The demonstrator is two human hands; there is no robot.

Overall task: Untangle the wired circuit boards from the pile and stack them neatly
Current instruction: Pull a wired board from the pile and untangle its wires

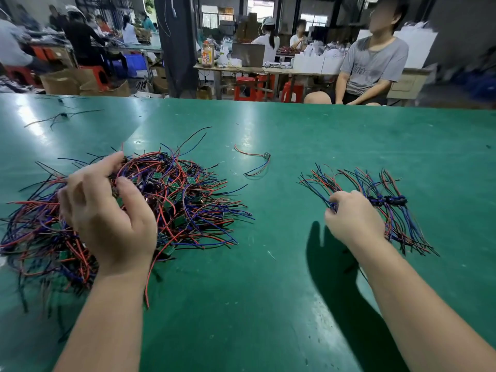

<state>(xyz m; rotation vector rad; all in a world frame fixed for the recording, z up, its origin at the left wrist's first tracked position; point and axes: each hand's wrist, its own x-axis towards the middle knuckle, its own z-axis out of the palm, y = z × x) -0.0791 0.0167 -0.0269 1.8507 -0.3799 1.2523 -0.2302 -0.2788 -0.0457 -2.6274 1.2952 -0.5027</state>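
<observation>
Green bench mat [295, 135], busy workshop behind. Count: one tangled pile [193, 200] of red-, blue- and black-wired circuit boards at left, boards too many to count; one combed stack [386, 200] at right; one stray wired board [265, 156] lying apart between them, farther back. Readable writing: none; the shirt print on the seated person [373, 63] is blurred. My left hand [107, 216] sits on the pile, fingers curled, thumb and forefinger closing on wires. My right hand [351, 218] pinches the stack's near-left wire ends, fingers bunched.

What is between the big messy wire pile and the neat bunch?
In the head view, mostly bare green table, with one loose wired board lying slightly farther back.
</observation>
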